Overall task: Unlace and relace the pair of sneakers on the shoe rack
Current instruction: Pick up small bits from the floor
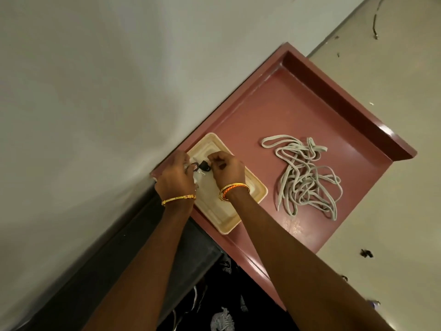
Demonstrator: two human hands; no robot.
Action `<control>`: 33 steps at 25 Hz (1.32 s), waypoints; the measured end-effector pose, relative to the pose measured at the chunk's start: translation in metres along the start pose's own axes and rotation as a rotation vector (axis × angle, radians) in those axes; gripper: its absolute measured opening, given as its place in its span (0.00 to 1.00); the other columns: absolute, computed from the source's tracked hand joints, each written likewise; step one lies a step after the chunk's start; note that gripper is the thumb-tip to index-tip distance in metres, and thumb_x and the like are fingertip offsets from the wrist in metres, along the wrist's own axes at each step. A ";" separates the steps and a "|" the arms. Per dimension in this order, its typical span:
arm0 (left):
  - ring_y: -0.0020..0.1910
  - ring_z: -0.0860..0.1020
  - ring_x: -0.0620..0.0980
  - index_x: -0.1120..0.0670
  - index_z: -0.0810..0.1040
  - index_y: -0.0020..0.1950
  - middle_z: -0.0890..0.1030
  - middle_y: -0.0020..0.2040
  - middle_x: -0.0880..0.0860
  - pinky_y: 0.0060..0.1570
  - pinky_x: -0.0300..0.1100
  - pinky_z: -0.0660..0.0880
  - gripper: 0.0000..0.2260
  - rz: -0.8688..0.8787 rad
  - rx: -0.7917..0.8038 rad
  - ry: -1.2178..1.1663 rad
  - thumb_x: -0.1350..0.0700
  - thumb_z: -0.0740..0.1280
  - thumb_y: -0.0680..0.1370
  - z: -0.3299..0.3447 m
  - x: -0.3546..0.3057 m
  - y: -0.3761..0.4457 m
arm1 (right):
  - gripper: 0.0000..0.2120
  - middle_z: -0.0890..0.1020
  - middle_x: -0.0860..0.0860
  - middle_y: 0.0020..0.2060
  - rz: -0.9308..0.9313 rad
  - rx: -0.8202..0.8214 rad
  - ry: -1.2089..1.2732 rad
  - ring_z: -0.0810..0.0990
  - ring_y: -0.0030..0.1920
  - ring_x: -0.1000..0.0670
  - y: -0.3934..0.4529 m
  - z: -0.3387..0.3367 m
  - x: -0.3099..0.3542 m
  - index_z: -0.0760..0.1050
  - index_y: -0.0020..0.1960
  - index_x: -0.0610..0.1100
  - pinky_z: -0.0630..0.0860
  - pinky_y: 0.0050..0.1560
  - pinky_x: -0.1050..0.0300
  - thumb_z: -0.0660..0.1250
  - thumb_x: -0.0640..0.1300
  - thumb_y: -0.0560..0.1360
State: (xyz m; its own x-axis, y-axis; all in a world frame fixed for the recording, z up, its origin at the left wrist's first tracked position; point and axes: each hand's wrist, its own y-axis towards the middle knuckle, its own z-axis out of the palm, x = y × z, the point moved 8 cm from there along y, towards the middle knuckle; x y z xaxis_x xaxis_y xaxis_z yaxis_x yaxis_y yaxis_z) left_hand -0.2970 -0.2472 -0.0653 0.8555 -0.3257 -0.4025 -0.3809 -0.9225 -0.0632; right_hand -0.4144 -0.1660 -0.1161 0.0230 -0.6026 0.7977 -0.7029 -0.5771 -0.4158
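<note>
Laces (307, 174) are lying loose in a grey tangle on the red rack top (298, 111), pulled free and parked right of the cream tray (250, 185); no sneakers are showing. Nearer, both hands are working over that tray: the left hand (175, 174) and right hand (228, 168) are curling their fingers round a small dark keyring-like item (204, 166), probably clearing it aside.
</note>
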 end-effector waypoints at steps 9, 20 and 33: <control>0.40 0.78 0.55 0.58 0.78 0.50 0.81 0.43 0.55 0.36 0.40 0.68 0.10 0.113 0.004 -0.300 0.56 0.59 0.77 0.001 -0.071 -0.040 | 0.12 0.78 0.48 0.32 -0.062 -0.403 0.244 0.73 0.30 0.57 -0.054 -0.138 -0.021 0.74 0.34 0.41 0.69 0.33 0.67 0.54 0.31 0.65; 0.31 0.74 0.47 0.53 0.78 0.46 0.79 0.35 0.48 0.30 0.36 0.60 0.07 0.915 0.709 -0.114 0.55 0.61 0.78 0.145 -0.314 -0.273 | 0.06 0.80 0.47 0.36 0.632 -0.840 0.259 0.77 0.35 0.49 -0.221 -0.343 -0.310 0.77 0.41 0.40 0.68 0.33 0.66 0.63 0.37 0.75; 0.62 0.72 0.59 0.60 0.66 0.66 0.74 0.61 0.61 0.56 0.45 0.69 0.20 0.741 1.061 0.666 0.51 0.63 0.78 0.573 -0.266 -0.329 | 0.23 0.71 0.39 0.61 1.212 -0.650 0.461 0.76 0.54 0.39 -0.217 -0.269 -0.701 0.69 0.64 0.41 0.73 0.50 0.52 0.70 0.46 0.73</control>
State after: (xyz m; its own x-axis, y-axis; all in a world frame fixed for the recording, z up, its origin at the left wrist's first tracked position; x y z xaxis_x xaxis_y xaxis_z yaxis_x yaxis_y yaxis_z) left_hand -0.6002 0.2621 -0.4608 0.2398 -0.9557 -0.1707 -0.6209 -0.0158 -0.7838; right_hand -0.4696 0.5302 -0.4674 -0.9468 -0.2297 0.2254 -0.3186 0.5713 -0.7564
